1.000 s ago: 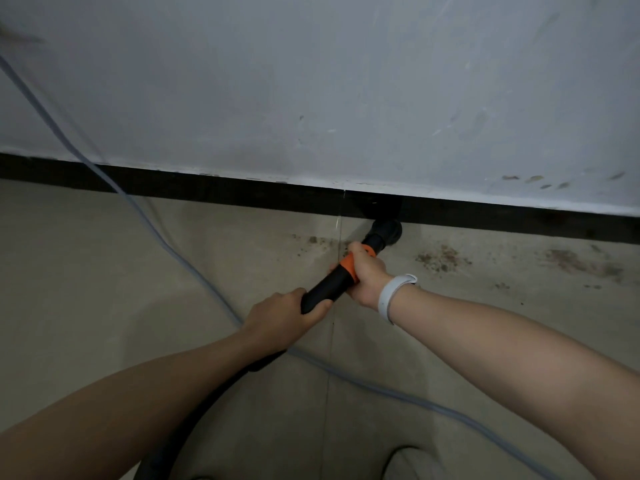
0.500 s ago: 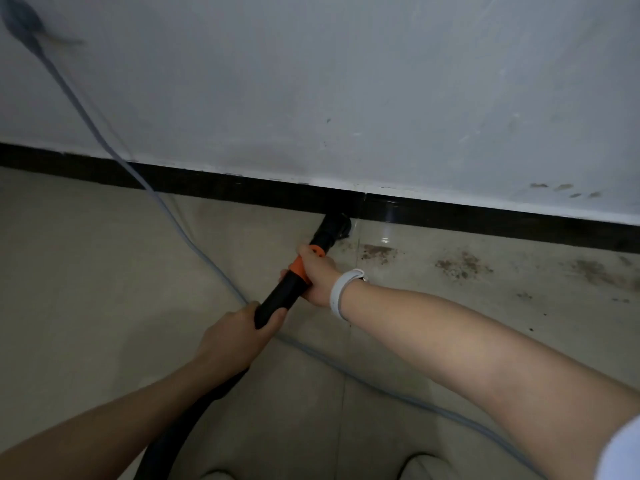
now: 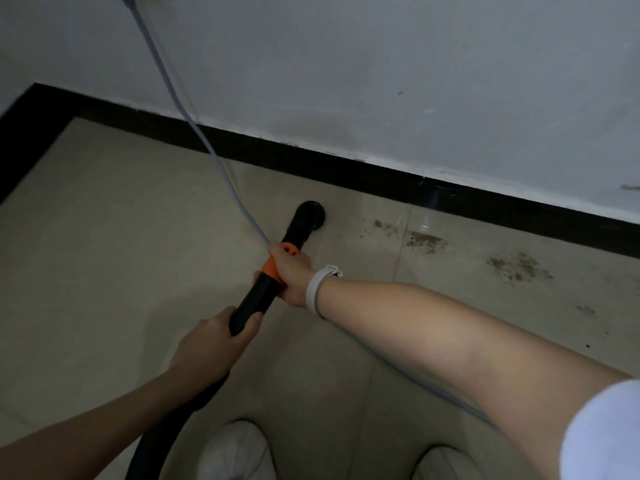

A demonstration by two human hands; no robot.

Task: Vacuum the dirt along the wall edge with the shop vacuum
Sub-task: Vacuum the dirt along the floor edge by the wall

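Note:
A black vacuum hose (image 3: 256,301) with an orange collar (image 3: 273,265) runs from the bottom edge up to a round black nozzle (image 3: 309,216) that sits on the beige floor, a little in front of the black baseboard (image 3: 346,164). My right hand (image 3: 292,271) grips the hose at the orange collar. My left hand (image 3: 207,344) grips the black hose lower down. Brown dirt patches (image 3: 422,239) lie on the floor along the baseboard, to the right of the nozzle, with more dirt (image 3: 516,265) farther right.
A grey power cord (image 3: 194,129) hangs from the white wall (image 3: 346,64) at the top left, passes under my right hand and trails across the floor to the right. My two white shoes (image 3: 235,452) show at the bottom. A room corner lies at the left.
The nozzle has moved left along the floor and away from the baseboard; the dirt patches now lie to its right. The view has shifted left, showing the corner. Both hands keep their grip.

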